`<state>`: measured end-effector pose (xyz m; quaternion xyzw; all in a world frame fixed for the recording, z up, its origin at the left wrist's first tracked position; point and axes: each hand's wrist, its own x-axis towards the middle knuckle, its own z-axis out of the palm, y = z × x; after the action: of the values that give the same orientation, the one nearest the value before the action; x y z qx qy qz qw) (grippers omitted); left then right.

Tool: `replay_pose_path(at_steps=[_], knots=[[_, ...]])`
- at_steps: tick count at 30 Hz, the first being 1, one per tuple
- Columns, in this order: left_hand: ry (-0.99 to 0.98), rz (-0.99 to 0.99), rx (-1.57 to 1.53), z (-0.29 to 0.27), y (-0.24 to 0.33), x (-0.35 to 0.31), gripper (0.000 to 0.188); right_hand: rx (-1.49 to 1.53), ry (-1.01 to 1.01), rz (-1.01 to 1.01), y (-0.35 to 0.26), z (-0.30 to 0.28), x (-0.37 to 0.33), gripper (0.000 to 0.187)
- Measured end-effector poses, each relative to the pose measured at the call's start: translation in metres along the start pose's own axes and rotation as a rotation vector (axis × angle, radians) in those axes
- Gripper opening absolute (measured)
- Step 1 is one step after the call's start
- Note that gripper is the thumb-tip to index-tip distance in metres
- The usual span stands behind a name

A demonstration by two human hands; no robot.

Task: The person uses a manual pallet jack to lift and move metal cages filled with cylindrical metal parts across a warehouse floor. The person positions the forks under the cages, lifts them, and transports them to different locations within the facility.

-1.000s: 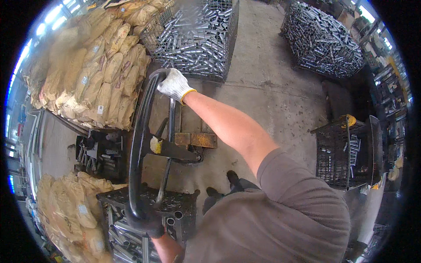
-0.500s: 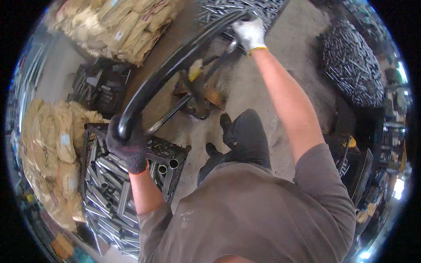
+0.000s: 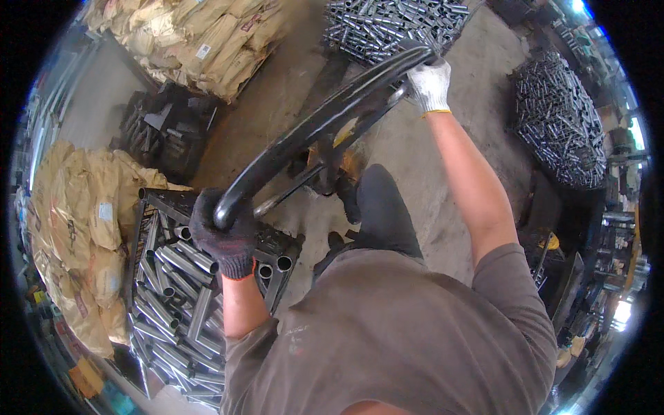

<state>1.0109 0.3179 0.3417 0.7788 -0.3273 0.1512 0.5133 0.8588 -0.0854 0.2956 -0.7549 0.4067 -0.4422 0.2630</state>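
I hold a long, glossy black curved bar that slants across my front, its right end farther away and its left end nearer. My left hand, in a dark glove with an orange cuff, is closed around the near left end. On the far right end, my right hand, in a white glove with a yellow cuff, grips the bar. A thinner metal tube runs beneath it; whether the two are joined I cannot tell. Behind them, partly hidden, is a dark upright stand with something yellow on it.
Short metal tubes fill a black crate below my left hand. Tan sacks lie left of it, with more sacks at the far left. Metal pieces are piled far ahead and at right. A dark bin stands left.
Both hands and the bar have shifted to the right, and nearer to me. The surroundings have shifted slightly in view. My grip looks the same.
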Motion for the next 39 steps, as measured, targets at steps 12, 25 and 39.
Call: replay_pose_path(at_steps=[12, 25, 39], knots=[[0.081, 0.01, -0.054, 0.02, -0.111, 0.092, 0.033, 0.199, -0.021, -0.011, -0.045, -0.049, -0.106, 0.033], [0.088, -0.116, -0.332, 0.047, -0.165, 0.143, 0.023, 0.55, -0.226, -0.186, -0.082, -0.061, -0.185, 0.043], [0.059, -0.155, -0.526, 0.045, -0.151, 0.133, 0.005, 0.28, -0.214, -0.117, -0.083, -0.073, -0.186, 0.038]])
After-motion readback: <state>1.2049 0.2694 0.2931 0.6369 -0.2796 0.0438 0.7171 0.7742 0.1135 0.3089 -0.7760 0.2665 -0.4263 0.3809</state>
